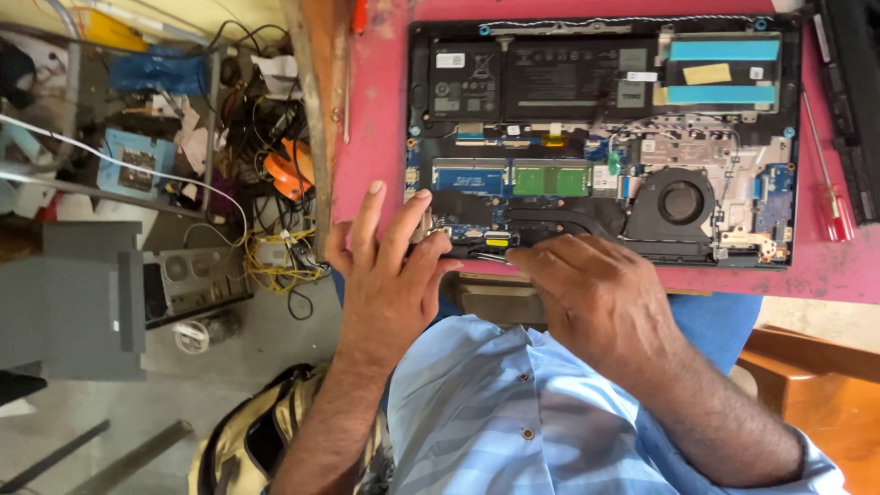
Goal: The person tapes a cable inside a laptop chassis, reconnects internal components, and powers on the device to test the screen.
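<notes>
A pink table [376, 110] holds a big open laptop [605, 137] with its back cover off, so the flat black battery [541, 82], the round fan [680, 202] and the green memory cards [550, 179] show. The person leans over its near edge. The left hand [390, 275] rests on the laptop's near left corner, fingers spread flat to keep it from sliding. The right hand [596, 293] has its fingertips [522, 258] pressed together on a tiny yellow plug [497, 242] by the edge. I think slow, soft, straight pulls work best here, since small plugs can break. A red screwdriver [830, 183] lies beside the laptop.
</notes>
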